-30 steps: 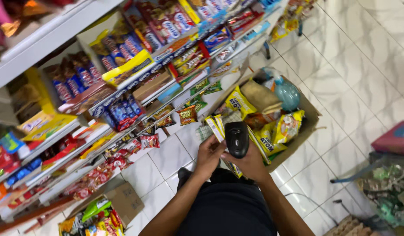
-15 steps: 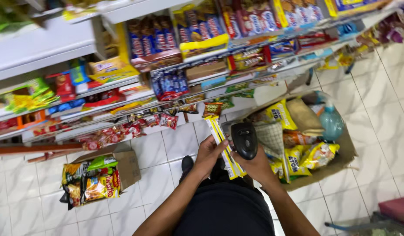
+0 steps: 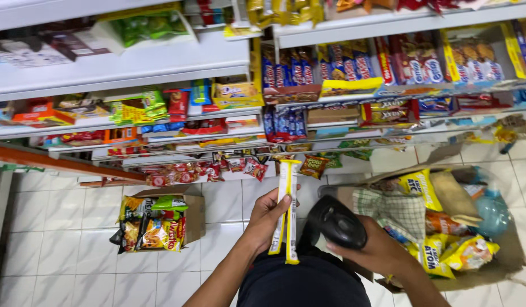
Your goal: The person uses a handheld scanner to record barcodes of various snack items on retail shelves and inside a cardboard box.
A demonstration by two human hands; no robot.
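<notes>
Snack strip (image 3: pixel 288 210): long yellow-and-white pack, held upright in front of the body, above the person's dark lap, in line with the shop shelves behind it. Left hand (image 3: pixel 267 219) has its grip closed around the strip's lower half, fingers wrapped on the left edge, thumb across the front. Right hand (image 3: pixel 376 250) has its grip closed on a black handheld scanner (image 3: pixel 337 222), head angled toward the strip's lower part, just beside it, not touching as far as I can tell.

Progress, as a judgement: item is picked and presented, scanner is aimed, so the scan step looks in hand. Can't tell if a read has registered; no light or beam shows. The strip is not yet on a shelf or in a box.

Stock around:
- Open cardboard box (image 3: pixel 510 258) to the right on the floor, holding yellow snack bags (image 3: pixel 428 256), a checked cloth (image 3: pixel 391 210), a brown packet and a blue-tinted bottle (image 3: pixel 493 213). Plenty there yet unhandled, looks like.
- Smaller cardboard box (image 3: pixel 194 213) to the left on the floor, filled with chip bags in green, yellow and orange.

Surface and room: white tiled floor (image 3: pixel 64 244), grey grout lines. White tiered shelves (image 3: pixel 132 65) run across the top, packed with biscuit and snack packs in blue, red, yellow. Small red sachets hang along the lowest rail. An orange-brown bar runs at the left beneath the shelves.
</notes>
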